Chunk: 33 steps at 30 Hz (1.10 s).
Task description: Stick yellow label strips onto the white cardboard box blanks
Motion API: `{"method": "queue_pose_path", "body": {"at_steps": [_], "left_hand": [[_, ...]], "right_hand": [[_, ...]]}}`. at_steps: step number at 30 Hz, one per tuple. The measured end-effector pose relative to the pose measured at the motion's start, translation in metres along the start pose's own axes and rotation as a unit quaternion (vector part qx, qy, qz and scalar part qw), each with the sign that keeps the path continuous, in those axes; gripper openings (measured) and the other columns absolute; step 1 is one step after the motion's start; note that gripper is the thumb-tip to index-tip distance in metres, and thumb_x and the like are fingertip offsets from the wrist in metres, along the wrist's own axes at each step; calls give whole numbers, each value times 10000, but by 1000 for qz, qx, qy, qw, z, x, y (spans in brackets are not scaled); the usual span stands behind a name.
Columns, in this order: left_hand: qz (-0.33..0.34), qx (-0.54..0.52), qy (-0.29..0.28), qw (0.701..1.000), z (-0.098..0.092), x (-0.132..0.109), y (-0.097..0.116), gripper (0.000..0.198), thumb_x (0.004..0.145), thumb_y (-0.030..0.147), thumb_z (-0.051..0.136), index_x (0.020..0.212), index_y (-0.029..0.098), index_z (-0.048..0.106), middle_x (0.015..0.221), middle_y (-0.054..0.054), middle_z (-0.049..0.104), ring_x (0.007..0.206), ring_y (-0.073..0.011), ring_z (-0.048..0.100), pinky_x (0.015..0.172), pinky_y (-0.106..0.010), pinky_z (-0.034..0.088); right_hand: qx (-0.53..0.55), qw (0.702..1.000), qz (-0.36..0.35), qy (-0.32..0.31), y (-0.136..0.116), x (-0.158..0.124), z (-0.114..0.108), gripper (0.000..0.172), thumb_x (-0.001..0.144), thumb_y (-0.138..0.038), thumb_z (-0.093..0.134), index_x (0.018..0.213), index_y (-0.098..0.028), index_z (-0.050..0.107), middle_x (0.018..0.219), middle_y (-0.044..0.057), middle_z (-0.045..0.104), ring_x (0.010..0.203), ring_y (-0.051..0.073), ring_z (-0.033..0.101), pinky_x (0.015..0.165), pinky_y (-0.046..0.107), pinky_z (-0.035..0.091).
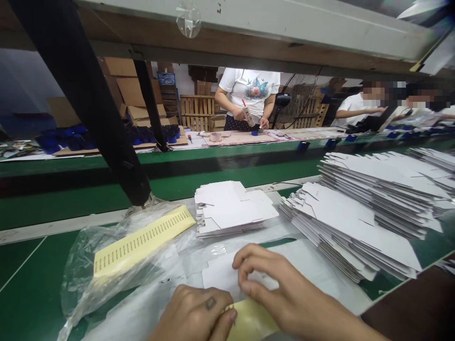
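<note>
At the bottom centre my left hand (pixel 199 315) pinches a yellow label sheet (pixel 250 322) between thumb and fingers. Beside it, my right hand (pixel 280 289) bends its fingertips down onto a flat white carton blank (pixel 220 274), touching the edge of the yellow sheet. A small stack of folded white blanks (pixel 231 208) lies just beyond the hands. Left of them, a second yellow sheet with rows of small labels (pixel 142 241) rests on a crumpled clear plastic bag (pixel 88 270).
Tall fanned stacks of white carton blanks (pixel 369 208) fill the right side. A black post (pixel 92 104) slants down at the left onto the green bench (pixel 31 284). Across the green conveyor, a person in a white shirt (pixel 249 97) handles a tool; other people sit at far right.
</note>
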<state>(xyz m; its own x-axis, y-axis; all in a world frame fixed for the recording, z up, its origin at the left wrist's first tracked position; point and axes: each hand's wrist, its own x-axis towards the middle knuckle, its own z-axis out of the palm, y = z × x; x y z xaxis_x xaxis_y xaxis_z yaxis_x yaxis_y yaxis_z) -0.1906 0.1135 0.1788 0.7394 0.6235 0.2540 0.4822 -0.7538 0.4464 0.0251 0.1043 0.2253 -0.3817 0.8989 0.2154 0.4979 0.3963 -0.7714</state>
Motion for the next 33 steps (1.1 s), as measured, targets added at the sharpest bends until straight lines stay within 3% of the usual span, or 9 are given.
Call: {"method": "queue_pose_path", "body": {"at_steps": [3,5,8,16,23,33], "left_hand": [[79,90,58,991,12,-1,-9,325,991,178,324,838,204,610,744,5,704,522,-146,659,496,-271,425],[108,147,92,979,18,-1,-14,321,972,167,333,832,195,621,836,-20,753,513,-164,672,458,-287,439],[118,190,101,969,22,-2,-17,292,933,143,379,785,198,625,935,-17,782,490,-178,670,415,-315,462],[130,192,106,967,22,-1,-14,266,914,124,419,758,175,628,892,-40,775,480,-176,653,400,-319,489],[138,183,102,968,17,-1,-12,267,945,123,415,756,182,594,668,-3,668,482,-158,630,431,-293,470],[141,186,89,968,13,2,-11,336,995,147,356,749,187,581,639,9,622,489,-160,617,426,-306,449]], "right_hand": [[32,993,103,-47,10,27,0,140,881,-153,593,770,-185,672,887,17,667,778,140,606,709,249,488],[49,986,141,-80,19,41,7,122,845,-148,624,758,-162,708,860,23,663,726,131,569,656,246,445],[83,979,170,-80,31,49,20,112,813,-149,648,741,-141,733,821,24,650,700,124,541,632,242,410],[81,982,160,-65,38,42,30,111,768,-141,668,723,-158,769,812,22,640,699,128,549,618,239,409],[122,979,153,-60,37,42,28,119,763,-122,676,721,-156,782,818,26,623,712,126,564,614,229,410],[26,987,154,-44,37,44,31,129,767,-121,679,738,-181,790,834,13,650,681,110,559,603,219,418]]}}
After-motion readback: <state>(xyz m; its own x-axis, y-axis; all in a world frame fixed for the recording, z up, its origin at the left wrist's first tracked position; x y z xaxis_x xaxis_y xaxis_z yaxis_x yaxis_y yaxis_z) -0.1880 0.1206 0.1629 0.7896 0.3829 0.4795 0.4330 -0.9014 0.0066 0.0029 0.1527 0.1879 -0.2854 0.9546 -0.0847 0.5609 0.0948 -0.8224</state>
